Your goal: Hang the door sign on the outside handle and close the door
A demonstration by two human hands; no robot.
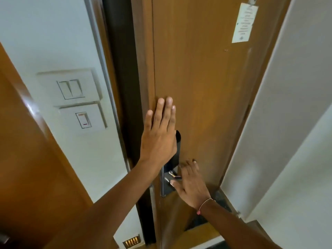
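Note:
The brown wooden door (206,83) fills the middle of the head view, its left edge against the dark frame. My left hand (159,133) lies flat on the door near that edge, fingers straight and pointing up. Just below it sits the black and silver lock plate (166,184) with a metal handle (173,175). My right hand (190,182) rests over that handle with fingers spread, its thumb by the lever. A white paper card (244,22) hangs high on the door at the upper right. No door sign shows on this side's handle.
White switch plates (75,97) sit on the white wall to the left of the frame. A brown wooden panel (27,159) juts in at the near left. A white wall (291,123) closes off the right side. A small floor-level light (132,242) glows at the bottom.

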